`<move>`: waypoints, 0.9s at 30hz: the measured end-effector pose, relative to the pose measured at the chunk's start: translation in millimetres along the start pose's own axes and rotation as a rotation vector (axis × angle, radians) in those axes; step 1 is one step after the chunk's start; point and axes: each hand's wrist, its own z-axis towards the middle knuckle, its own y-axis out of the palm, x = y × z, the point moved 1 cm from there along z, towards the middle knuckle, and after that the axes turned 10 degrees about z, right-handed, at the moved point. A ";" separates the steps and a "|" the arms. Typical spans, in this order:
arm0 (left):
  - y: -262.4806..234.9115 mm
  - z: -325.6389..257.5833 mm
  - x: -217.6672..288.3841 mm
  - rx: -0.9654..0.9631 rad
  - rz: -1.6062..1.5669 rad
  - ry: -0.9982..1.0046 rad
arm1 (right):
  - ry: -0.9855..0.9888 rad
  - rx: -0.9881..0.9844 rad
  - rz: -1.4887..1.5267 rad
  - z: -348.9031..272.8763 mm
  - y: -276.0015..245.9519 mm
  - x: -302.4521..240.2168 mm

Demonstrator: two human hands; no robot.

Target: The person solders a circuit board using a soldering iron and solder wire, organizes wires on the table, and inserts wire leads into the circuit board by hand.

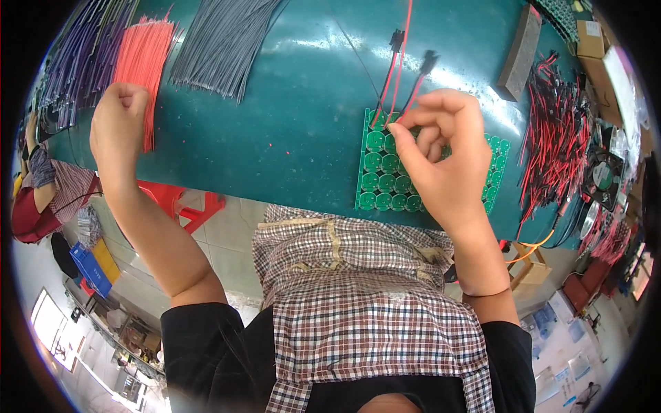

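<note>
My left hand (118, 134) is closed at the near left edge of a bundle of red wires (146, 51); its fingertips are partly hidden, and what they hold cannot be made out. Over a panel of small round green circuit boards (372, 162), my right hand (451, 148) pinches the lower end of a long red wire (401, 55) between thumb and forefinger. The other fingers curl loosely. Beside that wire, two red-and-black leads rise from the panel, each ending in a black connector (397, 40); the right-hand one is blurred.
Grey wires (224, 45) and purple wires (79, 58) lie at the far left of the green table (289, 103). A dark bar (521, 54) and a heap of red-and-black leads (554, 148) are at right, near a small fan (604, 179). Another person (45, 193) sits at far left.
</note>
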 end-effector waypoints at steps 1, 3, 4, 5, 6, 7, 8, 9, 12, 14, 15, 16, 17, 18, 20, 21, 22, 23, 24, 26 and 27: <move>-3.4 -2.6 0.5 0.064 -0.020 0.002 | 0.069 0.030 0.040 0.5 0.8 -0.5; -8.1 -8.0 7.4 0.130 -0.036 0.000 | 0.137 0.057 0.084 0.7 0.8 -0.1; -12.1 -11.9 17.3 0.152 -0.208 0.009 | 0.045 0.019 0.015 1.2 -1.4 -0.1; -9.5 -11.7 31.3 0.173 -0.393 0.028 | -0.045 -0.010 -0.067 1.4 -2.7 2.8; -6.4 -11.6 47.5 0.175 -0.401 0.034 | -0.046 -0.003 -0.076 0.3 -3.1 6.2; -6.4 -11.0 65.9 0.105 -0.512 0.088 | -0.053 0.014 -0.077 -1.1 -4.8 8.3; -7.0 -10.3 73.5 0.038 -0.616 0.131 | -0.065 0.022 -0.071 -1.9 -4.2 7.2; 1.2 -4.6 77.4 -0.039 -0.713 0.151 | -0.070 0.024 -0.067 -2.1 -4.8 4.4; 2.5 7.0 87.5 -0.096 -0.635 0.159 | 0.002 0.000 -0.076 -0.3 -15.0 -2.0; 5.2 14.4 83.5 -0.076 -0.634 0.231 | -0.053 0.087 -0.178 0.0 -38.4 -4.7; 4.5 15.2 83.4 -0.081 -0.648 0.246 | -0.084 0.145 -0.287 1.1 -54.8 -1.4; 1.0 15.4 83.0 -0.116 -0.641 0.240 | -0.011 0.248 -0.357 2.0 -71.0 3.8; -1.3 16.1 84.6 -0.151 -0.636 0.237 | 0.063 0.354 -0.428 3.1 -86.8 8.1; -2.1 16.2 88.4 -0.088 -0.589 0.269 | 0.129 0.412 -0.503 3.8 -102.0 15.4; -13.8 10.7 75.1 -0.036 -0.571 0.236 | 0.319 0.458 -0.592 7.0 -121.4 25.4; -15.3 8.3 71.9 0.006 -0.568 0.208 | 0.322 0.465 -0.593 7.8 -125.6 29.2; -23.3 0.2 73.8 0.068 -0.563 0.160 | 0.347 0.433 -0.703 8.3 -128.7 33.0; -27.5 -8.2 78.8 0.065 -0.564 0.165 | 0.372 0.397 -0.813 8.6 -130.6 35.6; -32.0 -16.9 83.0 0.115 -0.728 0.068 | 0.377 0.378 -0.838 9.5 -131.3 36.6; -40.6 -36.4 95.7 0.169 -0.907 -0.042 | 0.373 0.384 -0.842 8.3 -134.7 39.4; -38.9 -45.7 104.3 0.162 -0.909 -0.034 | 0.369 0.392 -0.853 6.9 -136.6 40.8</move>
